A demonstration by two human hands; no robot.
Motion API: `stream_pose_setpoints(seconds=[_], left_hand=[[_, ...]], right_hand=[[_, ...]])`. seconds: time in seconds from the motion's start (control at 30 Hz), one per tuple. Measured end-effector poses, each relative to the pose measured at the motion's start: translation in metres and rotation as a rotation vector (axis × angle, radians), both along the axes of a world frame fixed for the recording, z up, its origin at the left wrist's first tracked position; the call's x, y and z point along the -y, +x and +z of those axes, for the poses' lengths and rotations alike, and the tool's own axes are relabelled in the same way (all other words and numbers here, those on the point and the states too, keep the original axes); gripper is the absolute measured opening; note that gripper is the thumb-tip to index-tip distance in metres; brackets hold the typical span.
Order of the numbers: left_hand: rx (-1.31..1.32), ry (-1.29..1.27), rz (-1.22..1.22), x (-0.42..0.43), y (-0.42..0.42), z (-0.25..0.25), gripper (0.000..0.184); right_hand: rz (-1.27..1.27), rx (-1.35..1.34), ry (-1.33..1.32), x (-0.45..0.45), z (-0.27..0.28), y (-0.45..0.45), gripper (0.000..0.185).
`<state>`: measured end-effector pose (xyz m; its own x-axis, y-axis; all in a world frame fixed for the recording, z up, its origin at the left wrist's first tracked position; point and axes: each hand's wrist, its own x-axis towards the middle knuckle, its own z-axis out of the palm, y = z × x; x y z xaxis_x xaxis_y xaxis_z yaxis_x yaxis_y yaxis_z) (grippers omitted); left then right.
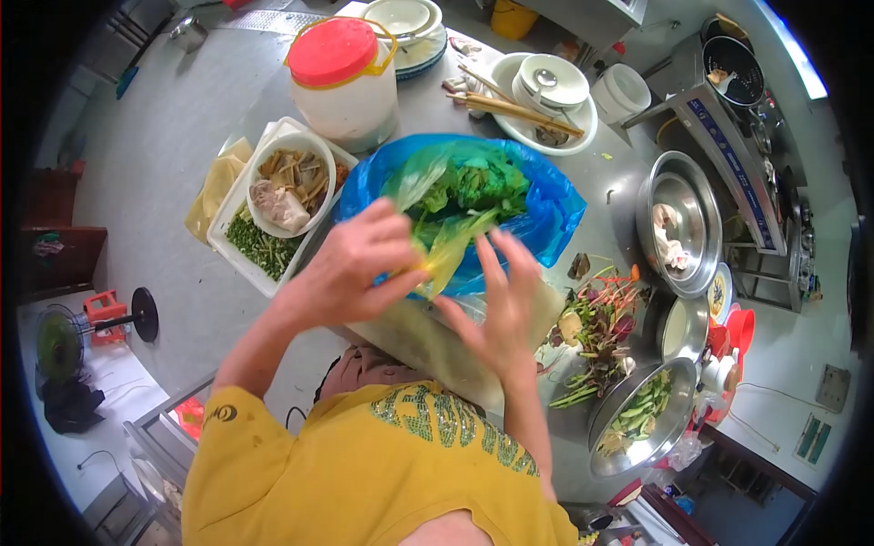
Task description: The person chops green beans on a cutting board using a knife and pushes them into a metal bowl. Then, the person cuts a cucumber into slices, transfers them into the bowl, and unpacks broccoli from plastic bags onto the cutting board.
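Note:
A blue plastic bag (pixel 555 205) lies spread on the table in front of me, with leafy greens (pixel 487 187) inside it. Over its near side is a thin yellow-green plastic bag (pixel 446 259). My left hand (pixel 369 259) has curled fingers closed on the left part of this thin bag. My right hand (pixel 496 296) is at its right side, thumb and fingers apart, the fingertips close to the plastic or touching it. Both hands are slightly blurred. A cutting board (pixel 437 350) lies beneath the hands, partly covered by them and the bag.
Left are a white tray (pixel 218 237) of chopped greens and a bowl (pixel 326 205) of food pieces. Behind stands a red-lidded bucket (pixel 346 109). A basin with dishes (pixel 583 136) is at the back right. Vegetable scraps (pixel 601 337) and metal bowls (pixel 646 223) lie right.

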<state>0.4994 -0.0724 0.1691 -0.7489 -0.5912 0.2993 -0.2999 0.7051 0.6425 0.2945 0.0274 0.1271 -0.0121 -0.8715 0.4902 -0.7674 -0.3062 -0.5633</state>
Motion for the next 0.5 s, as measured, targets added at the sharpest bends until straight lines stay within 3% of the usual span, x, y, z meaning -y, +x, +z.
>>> stream_pose_setpoints(seconds=[0.1,0.17,0.23,0.3,0.37,0.43,0.5], left_hand=[[-0.16,-0.041,0.009,0.025,-0.03,-0.003,0.02],[-0.289,-0.086,0.07,0.029,-0.047,-0.011,0.03],[-0.566,0.064,0.413,0.02,-0.057,-0.028,0.052],[-0.554,-0.007,0.474,0.016,-0.05,-0.053,0.061],[-0.222,-0.193,0.292,0.01,-0.031,-0.088,0.051],[0.221,-0.057,0.102,-0.008,-0.018,-0.108,0.036],[0.72,0.031,0.066,-0.033,-0.001,-0.134,0.025]], right_hand=[[0.117,0.027,0.028,0.058,-0.012,0.0,0.046],[-0.004,0.419,0.232,0.078,-0.019,-0.022,0.03],[-0.132,0.714,0.158,0.087,0.007,-0.043,0.014],[-0.218,1.067,0.203,0.093,0.023,-0.077,0.016],[-0.258,1.171,0.205,0.105,0.026,-0.105,0.02],[-0.307,1.234,0.144,0.12,0.029,-0.123,0.02],[-0.345,1.298,0.079,0.137,0.024,-0.137,0.021]])
